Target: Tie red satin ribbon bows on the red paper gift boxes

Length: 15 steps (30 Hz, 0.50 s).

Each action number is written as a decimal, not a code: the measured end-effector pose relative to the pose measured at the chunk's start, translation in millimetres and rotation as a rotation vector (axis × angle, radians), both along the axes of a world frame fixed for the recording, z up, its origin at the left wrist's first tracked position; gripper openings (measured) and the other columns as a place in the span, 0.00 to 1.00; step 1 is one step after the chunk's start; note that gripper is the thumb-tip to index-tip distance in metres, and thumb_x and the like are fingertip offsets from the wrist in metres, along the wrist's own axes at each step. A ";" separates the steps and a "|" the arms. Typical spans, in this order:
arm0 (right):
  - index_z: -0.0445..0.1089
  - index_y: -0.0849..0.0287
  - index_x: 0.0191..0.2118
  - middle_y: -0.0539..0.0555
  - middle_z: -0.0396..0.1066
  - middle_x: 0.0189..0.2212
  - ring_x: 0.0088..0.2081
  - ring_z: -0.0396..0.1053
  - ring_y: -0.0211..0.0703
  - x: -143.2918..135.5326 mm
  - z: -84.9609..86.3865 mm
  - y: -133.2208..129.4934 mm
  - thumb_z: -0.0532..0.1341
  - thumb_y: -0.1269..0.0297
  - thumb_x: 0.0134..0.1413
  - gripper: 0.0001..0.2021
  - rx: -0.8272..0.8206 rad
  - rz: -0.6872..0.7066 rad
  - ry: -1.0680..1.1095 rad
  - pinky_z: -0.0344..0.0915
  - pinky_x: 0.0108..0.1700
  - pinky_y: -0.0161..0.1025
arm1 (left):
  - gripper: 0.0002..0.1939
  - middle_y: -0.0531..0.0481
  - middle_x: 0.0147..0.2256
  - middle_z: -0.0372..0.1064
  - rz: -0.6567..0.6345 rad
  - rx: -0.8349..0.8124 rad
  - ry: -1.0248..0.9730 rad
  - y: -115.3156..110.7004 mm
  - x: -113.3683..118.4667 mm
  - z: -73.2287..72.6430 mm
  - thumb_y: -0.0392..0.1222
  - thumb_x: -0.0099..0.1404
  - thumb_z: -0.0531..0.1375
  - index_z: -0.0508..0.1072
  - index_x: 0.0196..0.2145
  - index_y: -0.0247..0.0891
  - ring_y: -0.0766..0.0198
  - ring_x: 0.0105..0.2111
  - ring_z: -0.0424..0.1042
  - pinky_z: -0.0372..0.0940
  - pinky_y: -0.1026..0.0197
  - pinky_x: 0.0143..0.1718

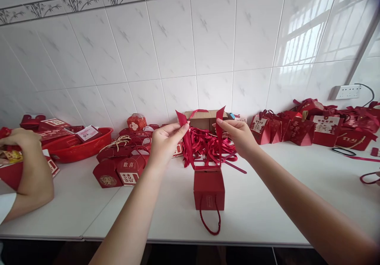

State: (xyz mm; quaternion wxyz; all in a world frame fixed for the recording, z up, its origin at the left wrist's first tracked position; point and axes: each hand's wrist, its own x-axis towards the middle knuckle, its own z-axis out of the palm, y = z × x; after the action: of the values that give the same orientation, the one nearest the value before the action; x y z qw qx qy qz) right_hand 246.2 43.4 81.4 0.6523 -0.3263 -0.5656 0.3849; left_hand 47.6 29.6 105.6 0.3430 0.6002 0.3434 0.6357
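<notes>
A small red gift box (209, 193) stands near the front of the white table, its dark red rope handle (210, 231) hanging loose toward the edge. From the far side of its top rises a red ribbon (219, 142) in two ends. My left hand (167, 138) pinches one end between thumb and fingers, and my right hand (236, 136) pinches the other. Both hands hold the ends up, above and beyond the box. Behind them lies a heap of red ribbons (204, 140), spilling from an open cardboard box (203, 116).
Several red boxes (120, 172) stand left of the middle. Further left are a red plastic basin (80, 148) and another person's arm (32, 174). Finished-looking red gift bags (299, 130) line the right back, with black-handled scissors (343, 151) before them.
</notes>
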 end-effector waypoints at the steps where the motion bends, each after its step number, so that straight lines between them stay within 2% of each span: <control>1: 0.76 0.57 0.24 0.51 0.71 0.22 0.29 0.67 0.41 0.9 0.2 0.3 0.67 0.49 0.43 0.15 0.004 0.000 0.002 0.60 0.28 0.37 | 0.15 0.44 0.33 0.77 -0.016 -0.002 0.016 0.8 -0.1 -0.2 0.48 0.50 0.68 0.79 0.32 0.35 0.62 0.29 0.72 0.65 0.63 0.31; 10: 0.77 0.56 0.26 0.51 0.72 0.24 0.31 0.67 0.40 4.5 3.1 -1.7 0.67 0.50 0.43 0.14 -0.015 -0.040 0.005 0.61 0.30 0.37 | 0.14 0.47 0.28 0.76 -0.040 0.008 0.037 2.8 0.1 0.3 0.49 0.51 0.67 0.79 0.30 0.34 0.62 0.28 0.72 0.65 0.62 0.32; 15: 0.77 0.56 0.27 0.51 0.72 0.25 0.30 0.67 0.39 4.6 5.5 -2.4 0.67 0.50 0.44 0.13 -0.001 0.003 0.014 0.63 0.32 0.36 | 0.13 0.50 0.25 0.75 0.027 0.052 -0.003 -2.7 1.1 7.5 0.47 0.49 0.68 0.78 0.27 0.34 0.63 0.28 0.72 0.66 0.62 0.34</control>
State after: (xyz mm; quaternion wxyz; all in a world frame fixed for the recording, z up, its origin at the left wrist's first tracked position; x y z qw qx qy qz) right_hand 250.8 41.0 87.0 0.6556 -0.3231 -0.5611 0.3885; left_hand 48.8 26.9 113.1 0.3191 0.6034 0.3342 0.6499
